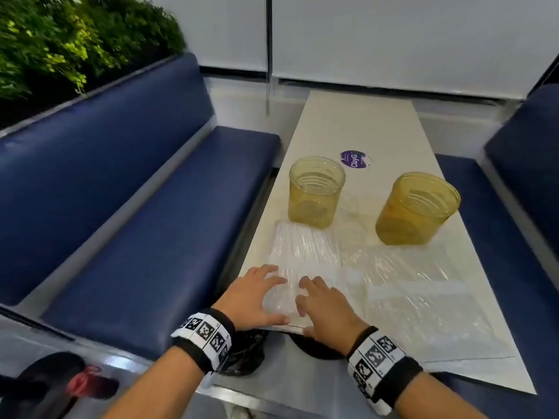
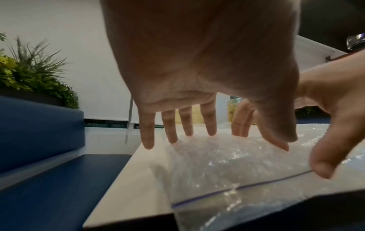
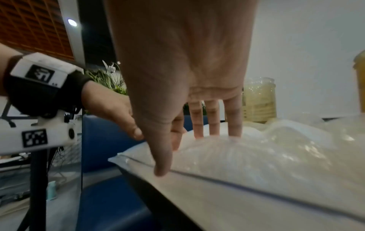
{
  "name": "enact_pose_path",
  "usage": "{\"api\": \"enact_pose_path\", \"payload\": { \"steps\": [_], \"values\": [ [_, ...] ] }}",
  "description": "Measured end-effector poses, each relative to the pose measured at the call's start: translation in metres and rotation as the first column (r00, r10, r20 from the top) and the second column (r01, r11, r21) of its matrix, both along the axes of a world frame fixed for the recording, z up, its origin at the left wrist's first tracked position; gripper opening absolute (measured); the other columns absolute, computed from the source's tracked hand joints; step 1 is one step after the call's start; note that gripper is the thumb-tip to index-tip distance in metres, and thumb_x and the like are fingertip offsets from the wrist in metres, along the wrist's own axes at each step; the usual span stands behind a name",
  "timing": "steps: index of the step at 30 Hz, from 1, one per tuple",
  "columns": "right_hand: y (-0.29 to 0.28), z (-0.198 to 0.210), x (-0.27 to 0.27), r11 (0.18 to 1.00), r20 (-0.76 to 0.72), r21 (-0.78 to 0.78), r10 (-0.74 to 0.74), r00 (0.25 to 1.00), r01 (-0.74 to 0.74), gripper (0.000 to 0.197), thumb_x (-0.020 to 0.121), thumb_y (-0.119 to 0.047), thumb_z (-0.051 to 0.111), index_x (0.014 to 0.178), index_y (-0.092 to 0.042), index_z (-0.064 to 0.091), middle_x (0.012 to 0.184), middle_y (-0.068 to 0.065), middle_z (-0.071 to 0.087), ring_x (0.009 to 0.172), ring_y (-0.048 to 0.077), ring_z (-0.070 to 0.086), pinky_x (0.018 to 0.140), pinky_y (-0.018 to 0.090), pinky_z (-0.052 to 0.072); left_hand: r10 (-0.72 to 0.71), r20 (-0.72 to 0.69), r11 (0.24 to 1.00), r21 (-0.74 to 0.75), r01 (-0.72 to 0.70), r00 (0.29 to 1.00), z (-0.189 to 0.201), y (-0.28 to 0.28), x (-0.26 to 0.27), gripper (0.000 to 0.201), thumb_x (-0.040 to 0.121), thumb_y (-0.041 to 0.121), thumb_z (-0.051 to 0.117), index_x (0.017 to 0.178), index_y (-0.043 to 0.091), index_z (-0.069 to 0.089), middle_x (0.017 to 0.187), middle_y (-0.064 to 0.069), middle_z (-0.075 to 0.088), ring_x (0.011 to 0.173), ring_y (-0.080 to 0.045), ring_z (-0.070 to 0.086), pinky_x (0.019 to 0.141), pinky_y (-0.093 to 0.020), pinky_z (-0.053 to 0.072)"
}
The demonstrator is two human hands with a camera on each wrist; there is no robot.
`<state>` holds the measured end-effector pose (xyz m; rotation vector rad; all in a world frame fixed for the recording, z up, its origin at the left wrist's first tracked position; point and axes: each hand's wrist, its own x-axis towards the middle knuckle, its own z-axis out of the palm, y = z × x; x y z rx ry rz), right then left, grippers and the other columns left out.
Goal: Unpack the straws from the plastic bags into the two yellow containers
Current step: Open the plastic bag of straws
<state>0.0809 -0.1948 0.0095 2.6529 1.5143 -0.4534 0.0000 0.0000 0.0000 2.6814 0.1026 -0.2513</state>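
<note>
A clear zip bag of straws (image 1: 298, 264) lies at the table's near left corner, its zip edge (image 2: 247, 186) hanging over the front edge. My left hand (image 1: 255, 293) rests on its left side with straight, spread fingers (image 2: 148, 137). My right hand (image 1: 320, 300) lies flat on its right side, fingers (image 3: 234, 123) straight and thumb touching the zip line. A second clear bag (image 1: 423, 300) lies to the right. Two yellow containers stand behind the bags, one on the left (image 1: 314, 192) and one on the right (image 1: 416, 208); I see no straws in them.
The table (image 1: 357, 125) is long and narrow, with a purple sticker (image 1: 355, 159) beyond the containers. Blue benches run along the left (image 1: 136, 207) and the right (image 1: 514, 207). Green plants (image 1: 60, 40) stand behind the left bench.
</note>
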Motion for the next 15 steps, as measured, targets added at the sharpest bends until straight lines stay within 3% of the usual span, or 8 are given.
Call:
{"api": "enact_pose_path", "payload": {
  "steps": [2,5,7,9,12,15],
  "values": [
    [-0.002,-0.005,-0.001,1.0,0.05,0.026,-0.011,0.999,0.01,0.02,0.088,-0.027,0.071,0.104,-0.017,0.067,0.147,0.007,0.04,0.127,0.029,0.044,0.085,0.041,0.05,-0.019,-0.013,1.0,-0.007,0.019,1.0,0.0,0.002,-0.002,0.089,0.071,0.082,0.06,0.148,0.041,0.042,0.163,0.017,0.022,0.147,-0.009,0.026,0.122,-0.039,0.028],
    [-0.006,-0.009,0.0,0.997,0.097,0.071,-0.014,0.995,0.007,0.014,0.087,-0.021,0.071,0.1,-0.015,0.069,0.141,0.007,0.05,0.12,0.029,0.053,0.078,0.04,0.053,-0.028,0.0,0.999,0.045,0.028,1.0,0.002,0.004,-0.006,0.085,0.074,0.084,0.055,0.147,0.042,0.043,0.162,0.016,0.025,0.147,-0.01,0.027,0.124,-0.04,0.022],
    [-0.006,0.001,0.003,0.994,0.125,0.108,0.002,0.992,-0.015,0.015,0.094,-0.02,0.062,0.108,-0.015,0.064,0.135,0.005,0.051,0.115,0.027,0.053,0.08,0.04,0.051,-0.053,0.074,0.997,0.067,0.048,0.996,0.01,-0.001,-0.009,0.079,0.076,0.083,0.053,0.143,0.042,0.047,0.158,0.016,0.032,0.145,-0.009,0.03,0.124,-0.038,0.019],
    [-0.005,0.021,0.006,0.985,0.165,0.167,0.005,0.986,-0.033,0.012,0.096,-0.02,0.059,0.108,-0.018,0.06,0.12,0.001,0.056,0.102,0.024,0.055,0.074,0.039,0.05,-0.089,0.18,0.994,0.081,0.076,0.98,0.023,-0.005,-0.008,0.069,0.08,0.08,0.052,0.137,0.041,0.054,0.149,0.018,0.042,0.138,-0.006,0.038,0.119,-0.035,0.025],
    [-0.003,0.062,0.015,0.953,0.248,0.301,-0.05,0.967,-0.028,0.017,0.085,-0.018,0.071,0.093,-0.025,0.057,0.088,-0.005,0.061,0.076,0.02,0.058,0.06,0.037,0.049,-0.156,0.336,0.982,0.158,0.108,0.929,0.049,-0.015,0.0,0.046,0.088,0.063,0.058,0.123,0.033,0.066,0.124,0.015,0.06,0.111,-0.012,0.059,0.092,-0.036,0.049],
    [-0.002,0.109,0.027,0.921,0.267,0.39,-0.09,0.959,-0.022,0.01,0.089,-0.023,0.068,0.09,-0.025,0.059,0.084,-0.005,0.063,0.077,0.023,0.059,0.065,0.037,0.047,-0.12,0.529,0.983,0.181,0.027,0.84,0.075,-0.023,0.01,0.027,0.092,0.046,0.063,0.109,0.027,0.072,0.102,0.011,0.068,0.086,-0.016,0.066,0.068,-0.036,0.055]
  ]
}}
